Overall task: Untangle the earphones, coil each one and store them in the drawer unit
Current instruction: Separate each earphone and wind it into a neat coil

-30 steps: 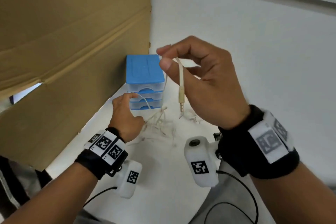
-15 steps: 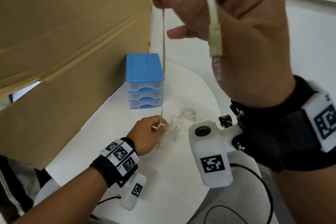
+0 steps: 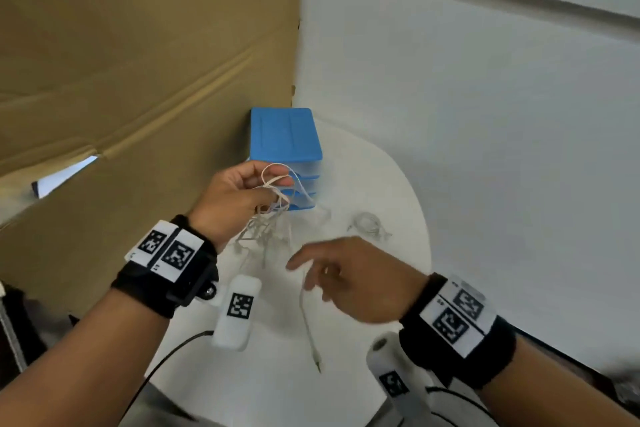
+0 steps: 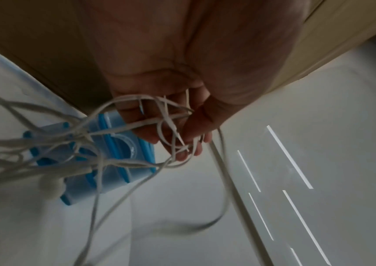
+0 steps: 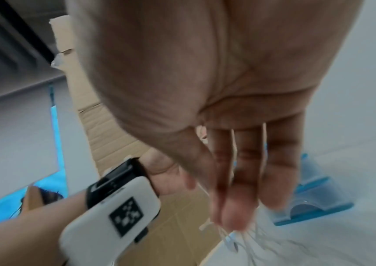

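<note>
I see the brown cardboard sheet [image 3: 121, 62] standing along the left, its lower edge at the round white counter [image 3: 398, 191]. At the back of that counter, close against the cardboard, stands the blue drawer unit [image 3: 285, 133], all its drawers pushed in. My left hand [image 3: 239, 198] is raised in front of the unit, and its fingers [image 4: 182, 133] are curled round a tangled bunch of white earphones [image 3: 273, 215]; loops run over the fingertips and the rest of the knot hangs down towards the counter. My right hand [image 3: 349, 274] hovers lower and nearer to me, palm down; in the right wrist view its fingers [image 5: 246, 171] are stretched out side by side and loose, gripping nothing. One cable end trails from under that hand across the counter, ending in the jack plug [image 3: 317, 362], which lies flat. A small coiled earphone [image 3: 369, 224] lies apart on the counter, right of the tangle and near the drawer unit.
</note>
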`<state>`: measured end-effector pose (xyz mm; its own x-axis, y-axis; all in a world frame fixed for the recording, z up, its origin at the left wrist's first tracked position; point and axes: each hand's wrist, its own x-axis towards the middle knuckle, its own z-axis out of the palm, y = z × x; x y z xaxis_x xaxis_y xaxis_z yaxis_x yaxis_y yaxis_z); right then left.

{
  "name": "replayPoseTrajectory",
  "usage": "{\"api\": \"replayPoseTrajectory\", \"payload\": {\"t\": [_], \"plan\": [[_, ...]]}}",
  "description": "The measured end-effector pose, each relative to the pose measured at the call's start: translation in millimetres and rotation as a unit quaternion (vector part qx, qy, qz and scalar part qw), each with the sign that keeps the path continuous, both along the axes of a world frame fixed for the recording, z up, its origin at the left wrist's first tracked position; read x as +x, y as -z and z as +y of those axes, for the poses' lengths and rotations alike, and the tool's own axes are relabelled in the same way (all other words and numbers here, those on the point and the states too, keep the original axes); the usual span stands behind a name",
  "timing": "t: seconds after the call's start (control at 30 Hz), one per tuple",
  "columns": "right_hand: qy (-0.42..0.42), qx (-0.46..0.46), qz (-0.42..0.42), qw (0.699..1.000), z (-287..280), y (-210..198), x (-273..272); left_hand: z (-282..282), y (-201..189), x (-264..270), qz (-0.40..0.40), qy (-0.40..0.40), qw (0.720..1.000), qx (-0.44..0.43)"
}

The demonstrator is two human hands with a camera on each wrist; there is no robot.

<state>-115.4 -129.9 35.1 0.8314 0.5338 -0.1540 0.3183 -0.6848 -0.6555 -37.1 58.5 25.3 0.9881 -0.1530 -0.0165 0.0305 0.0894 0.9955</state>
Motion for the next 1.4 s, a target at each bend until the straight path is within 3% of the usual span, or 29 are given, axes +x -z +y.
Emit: {"api": "replayPoseTrajectory", "payload": {"t": [0.07, 0.13, 0.33, 0.47, 0.67, 0.77, 0.9, 1.0, 1.13, 1.27, 1.4], "plan": [[0.119, 0.097, -0.071, 0.986, 5, 1, 11, -3, -2, -3, -0.005, 0.019, 1.000, 0.003], [0.221, 0.155, -0.142, 0.952, 10, -1, 21, -6, -3, -6, -0.013, 0.043, 0.999, 0.023], [0.297, 0.182, -0.140, 0.927, 30, 6, 29, -13, -6, -11, -0.028, 0.027, 0.997, 0.063], [0.311, 0.172, -0.161, 0.921, 32, 12, 32, -11, -4, -10, -0.006, 0.048, 0.994, 0.097], [0.298, 0.158, -0.182, 0.924, 25, 8, 37, -5, -7, -9, 0.015, 0.149, 0.986, 0.080], [0.267, 0.150, -0.232, 0.923, 25, 6, 35, -5, -9, -9, 0.010, 0.122, 0.989, 0.084], [0.288, 0.164, -0.261, 0.907, 22, 6, 38, -4, -11, -5, -0.008, 0.027, 0.995, 0.099], [0.288, 0.175, -0.271, 0.902, 20, 4, 38, 0, -10, -4, -0.024, 0.028, 0.993, 0.111], [0.288, 0.240, -0.228, 0.899, 17, -4, 40, 4, -7, -2, -0.040, 0.050, 0.990, 0.122], [0.305, 0.341, -0.153, 0.876, 11, -23, 41, 6, -7, -1, -0.058, 0.069, 0.988, 0.124], [0.325, 0.375, -0.107, 0.862, 6, -40, 38, 12, -4, 4, -0.063, 0.052, 0.989, 0.125]]}}
